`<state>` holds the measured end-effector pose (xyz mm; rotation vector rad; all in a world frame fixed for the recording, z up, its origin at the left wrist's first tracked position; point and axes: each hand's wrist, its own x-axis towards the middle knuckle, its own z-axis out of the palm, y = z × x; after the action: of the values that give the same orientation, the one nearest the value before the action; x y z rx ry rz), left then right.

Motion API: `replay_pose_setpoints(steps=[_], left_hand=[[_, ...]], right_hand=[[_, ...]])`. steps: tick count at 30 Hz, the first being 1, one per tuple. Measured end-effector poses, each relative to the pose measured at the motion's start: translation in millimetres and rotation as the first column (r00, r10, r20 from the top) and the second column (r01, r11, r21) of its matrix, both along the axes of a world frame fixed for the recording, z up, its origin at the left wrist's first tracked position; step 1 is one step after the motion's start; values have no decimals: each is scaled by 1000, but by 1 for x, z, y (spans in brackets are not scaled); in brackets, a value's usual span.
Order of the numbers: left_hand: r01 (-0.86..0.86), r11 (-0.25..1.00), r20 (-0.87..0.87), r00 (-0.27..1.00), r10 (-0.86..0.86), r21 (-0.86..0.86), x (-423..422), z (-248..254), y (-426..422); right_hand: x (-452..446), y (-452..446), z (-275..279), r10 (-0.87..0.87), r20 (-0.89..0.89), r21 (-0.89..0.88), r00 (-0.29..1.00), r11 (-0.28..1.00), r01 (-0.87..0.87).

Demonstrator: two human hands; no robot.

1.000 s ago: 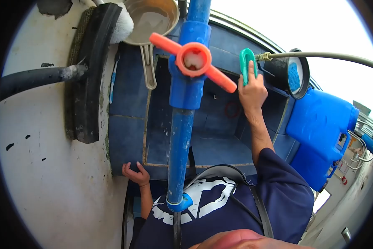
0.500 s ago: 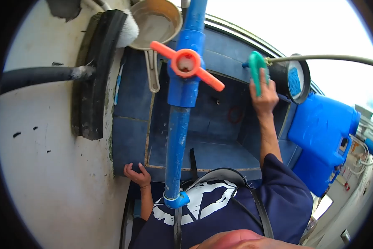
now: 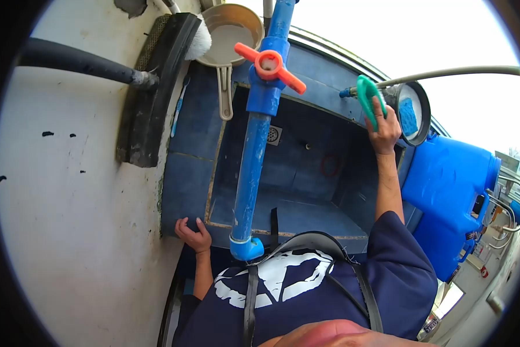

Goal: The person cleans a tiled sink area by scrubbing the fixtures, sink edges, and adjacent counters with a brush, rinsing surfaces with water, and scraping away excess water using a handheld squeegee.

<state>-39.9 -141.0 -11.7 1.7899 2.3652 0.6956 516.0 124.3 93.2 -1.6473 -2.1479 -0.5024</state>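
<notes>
Wrapped round the handle of a green brush (image 3: 367,101), my right hand (image 3: 383,130) is raised over the back right of the dark tiled sink (image 3: 329,222). A hose (image 3: 445,73) with a blue-tipped end passes behind the brush. Just right of that hand stands a black bucket (image 3: 426,113) with a blue sponge (image 3: 408,117) in it. My left hand (image 3: 194,234) rests on the sink's front left corner, fingers apart and holding nothing.
A blue pipe (image 3: 252,168) with a red valve handle (image 3: 269,65) crosses over the sink. At the back left are a dipper (image 3: 231,29), a toothbrush (image 3: 179,107) and a black squeegee (image 3: 161,98). Blue jugs (image 3: 448,173) stand at the right.
The view has shifted, bringing a drain into sight behind the pipe. My right hand has moved right and a little down with the green brush, closer to the bucket. My left hand stays at the corner.
</notes>
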Motion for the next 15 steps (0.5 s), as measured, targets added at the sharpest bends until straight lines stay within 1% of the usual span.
replay_pose_setpoints(steps=[1, 3, 4, 5, 6, 7, 8, 9, 11, 13, 14, 15], left_hand=[[-6, 1000, 16, 1000, 6, -7, -1, 0, 0], [1, 1000, 49, 999, -1, -2, -1, -1, 3], [13, 1000, 46, 999, -13, 2, 0, 1, 3], [12, 1000, 35, 999, -12, 10, 0, 1, 3], [-3, 1000, 26, 1000, 3, 21, 3, 2, 8], [9, 1000, 23, 1000, -10, 30, 5, 5, 10], [40, 999, 25, 999, -40, 34, 5, 11, 8], [52, 998, 24, 998, -53, 39, 4, 11, 8], [16, 999, 41, 999, -17, 34, 2, 5, 5], [-4, 999, 27, 1000, 3, 46, 6, 4, 12], [11, 1000, 29, 1000, -12, 23, 4, 9, 7], [26, 999, 28, 999, -27, 18, 2, 10, 2]], right_hand=[[-3, -4, 0, -26, -31, 43, 999, 999, 27], [-2, -7, -13, 49, 271, -248, 961, 969, 21], [2, -5, -9, 112, 301, -224, 947, 974, -44], [5, -1, -6, 119, 302, -212, 946, 976, -55], [2, 4, 1, 25, 177, -43, 984, 999, -17], [-3, -1, 6, -62, 32, 101, 998, 993, 59], [-16, -7, 4, -115, 98, 50, 989, 993, 111], [-17, -9, -9, -47, 159, -84, 986, 995, 61], [-7, -8, -13, 3, 242, -113, 970, 993, 26], [-13, -5, 7, -116, 99, 58, 988, 992, 111], [-25, -2, 4, -151, 1, 167, 989, 975, 148], [-34, -7, 0, -165, 0, 163, 986, 973, 163]])
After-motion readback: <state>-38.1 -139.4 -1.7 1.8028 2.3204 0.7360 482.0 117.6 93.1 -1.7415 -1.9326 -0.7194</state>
